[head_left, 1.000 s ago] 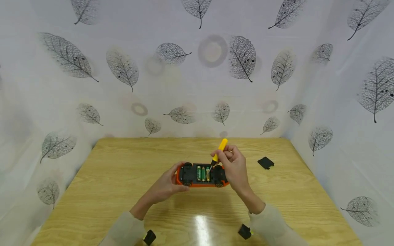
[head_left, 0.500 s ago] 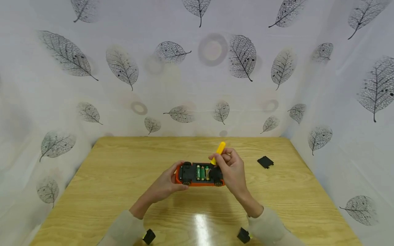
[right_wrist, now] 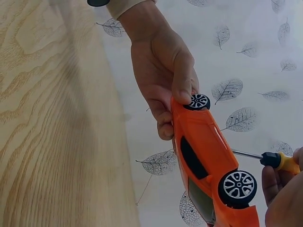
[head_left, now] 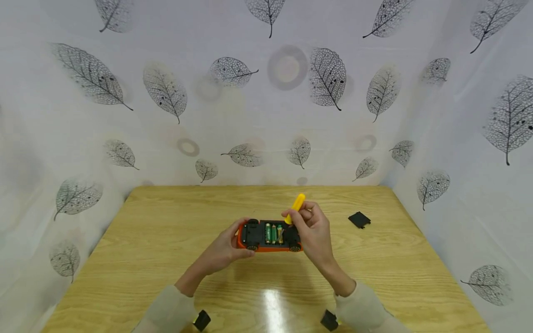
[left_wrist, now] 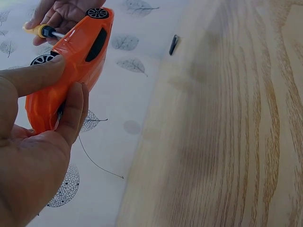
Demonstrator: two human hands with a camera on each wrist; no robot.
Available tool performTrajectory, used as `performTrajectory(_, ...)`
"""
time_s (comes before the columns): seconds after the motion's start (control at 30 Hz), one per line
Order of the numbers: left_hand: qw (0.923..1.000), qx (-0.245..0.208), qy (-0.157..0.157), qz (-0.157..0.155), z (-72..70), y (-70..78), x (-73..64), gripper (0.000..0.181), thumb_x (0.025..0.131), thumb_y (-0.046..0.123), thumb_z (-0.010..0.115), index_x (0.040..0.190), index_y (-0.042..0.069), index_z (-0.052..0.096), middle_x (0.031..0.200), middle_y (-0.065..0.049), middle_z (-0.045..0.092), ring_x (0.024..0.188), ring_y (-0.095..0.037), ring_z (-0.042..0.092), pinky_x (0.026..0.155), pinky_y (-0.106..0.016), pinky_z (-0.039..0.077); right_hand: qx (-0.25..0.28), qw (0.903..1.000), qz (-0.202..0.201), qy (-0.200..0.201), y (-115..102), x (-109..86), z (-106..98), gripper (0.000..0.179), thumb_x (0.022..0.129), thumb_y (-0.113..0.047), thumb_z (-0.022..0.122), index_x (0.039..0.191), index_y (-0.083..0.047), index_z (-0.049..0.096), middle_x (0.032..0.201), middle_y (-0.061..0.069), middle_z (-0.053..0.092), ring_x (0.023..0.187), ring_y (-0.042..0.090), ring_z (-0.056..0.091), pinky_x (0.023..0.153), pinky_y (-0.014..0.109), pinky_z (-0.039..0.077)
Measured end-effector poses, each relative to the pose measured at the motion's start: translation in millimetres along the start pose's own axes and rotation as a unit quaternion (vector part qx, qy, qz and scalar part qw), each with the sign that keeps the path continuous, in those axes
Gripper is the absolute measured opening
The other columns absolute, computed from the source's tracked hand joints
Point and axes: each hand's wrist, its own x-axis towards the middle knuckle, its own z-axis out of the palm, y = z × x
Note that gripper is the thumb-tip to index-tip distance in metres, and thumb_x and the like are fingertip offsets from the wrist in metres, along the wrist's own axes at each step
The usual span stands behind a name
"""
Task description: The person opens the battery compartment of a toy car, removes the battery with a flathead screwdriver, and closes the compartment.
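An orange toy car (head_left: 255,235) is held upside down above the table, its black underside facing up. My left hand (head_left: 222,252) grips its left end, thumb along the near side. Several green batteries (head_left: 273,233) sit in the uncovered compartment in the car's underside. With my right hand (head_left: 316,233) I hold a screwdriver by its yellow handle (head_left: 295,209), tilted over the compartment's right end. Its metal shaft (right_wrist: 247,154) reaches the car's underside in the right wrist view; the tip is hidden there. Both wrist views show the orange body (left_wrist: 80,68) from the side.
A black battery cover (head_left: 359,220) lies on the wooden table (head_left: 166,222) to the right of my right hand. Behind the table hangs a white leaf-print curtain (head_left: 258,111). Two small black devices (head_left: 202,320) show near my sleeves.
The screwdriver and my right hand have shifted slightly left and down, and the screwdriver's handle sits lower. My left hand keeps its grip on the toy car, almost still.
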Motion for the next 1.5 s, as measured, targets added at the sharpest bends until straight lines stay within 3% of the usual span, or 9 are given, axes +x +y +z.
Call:
performTrajectory(0.13, 1.0, -0.001, -0.001, -0.001, 0.0, 0.0, 0.1, 0.086, 0.092, -0.005, 0.073, 0.16, 0.002, 0.022, 0.154, -0.031, 0.035, 0.122, -0.037, 0.061, 0.093, -0.035, 0.058, 0.002, 1.0, -0.006, 0.0, 1.6, 0.2, 0.4, 0.017, 0.104, -0.005, 0.06, 0.115, 0.008, 0.057, 0.1, 0.022, 0.074, 0.08, 0.018, 0.063, 0.073, 0.023, 0.054)
performTrajectory(0.4, 1.0, -0.001, -0.002, 0.003, -0.2, -1.1, 0.7, 0.085, 0.092, -0.005, 0.073, 0.16, 0.003, 0.023, 0.154, -0.031, 0.036, 0.122, -0.036, 0.061, 0.093, -0.035, 0.058, 0.008, 0.9996, -0.023, -0.015, 5.0, -3.0, 0.5, 0.016, 0.104, -0.002, 0.06, 0.116, 0.007, 0.056, 0.101, 0.021, 0.073, 0.093, 0.023, 0.069, 0.084, 0.027, 0.059)
performTrajectory(0.53, 1.0, 0.002, 0.001, 0.001, -0.5, -1.5, 0.8, 0.085, 0.092, -0.004, 0.073, 0.16, 0.003, 0.023, 0.154, -0.031, 0.036, 0.122, -0.037, 0.061, 0.093, -0.035, 0.058, 0.002, 0.9985, -0.051, -0.018, 5.9, -4.2, 1.4, 0.013, 0.103, 0.003, 0.059, 0.115, 0.008, 0.056, 0.102, 0.023, 0.073, 0.093, 0.026, 0.07, 0.084, 0.027, 0.059)
performTrajectory(0.77, 0.9996, 0.024, 0.014, 0.006, -2.0, -2.1, 1.6, 0.084, 0.092, -0.003, 0.074, 0.16, 0.002, 0.025, 0.152, -0.03, 0.038, 0.121, -0.036, 0.062, 0.093, -0.034, 0.058, -0.006, 0.9945, -0.101, -0.025, 7.3, -8.4, 1.2, 0.017, 0.1, 0.011, 0.058, 0.116, 0.01, 0.054, 0.102, 0.024, 0.072, 0.091, 0.017, 0.069, 0.079, 0.023, 0.058)
performTrajectory(0.9, 0.9994, 0.028, 0.017, 0.006, -2.8, -2.6, 2.5, 0.083, 0.092, -0.002, 0.075, 0.159, 0.003, 0.027, 0.153, -0.029, 0.037, 0.121, -0.037, 0.061, 0.094, -0.034, 0.058, -0.001, 0.9915, -0.126, -0.032, 8.1, -12.2, 0.6, 0.019, 0.099, 0.014, 0.058, 0.116, 0.014, 0.052, 0.103, 0.026, 0.07, 0.094, 0.026, 0.071, 0.082, 0.024, 0.058)
performTrajectory(1.27, 0.9998, -0.001, 0.016, -0.01, -5.7, -4.9, 3.9, 0.084, 0.093, 0.0, 0.074, 0.16, 0.002, 0.023, 0.151, -0.032, 0.04, 0.122, -0.034, 0.062, 0.094, -0.035, 0.058, 0.001, 0.9759, -0.214, -0.042, 9.3, -24.2, 3.3, 0.02, 0.096, 0.016, 0.061, 0.114, 0.013, 0.052, 0.102, 0.029, 0.068, 0.096, 0.028, 0.071, 0.079, 0.021, 0.058)
performTrajectory(1.5, 0.9996, -0.009, 0.025, -0.011, -7.0, -4.3, 5.4, 0.087, 0.092, -0.002, 0.074, 0.16, 0.0, 0.02, 0.152, -0.032, 0.038, 0.122, -0.034, 0.061, 0.093, -0.034, 0.058, -0.004, 0.9726, -0.23, -0.033, 7.2, -28.0, 6.7, 0.023, 0.094, 0.013, 0.065, 0.114, 0.015, 0.053, 0.103, 0.026, 0.07, 0.092, 0.024, 0.071, 0.076, 0.02, 0.057)
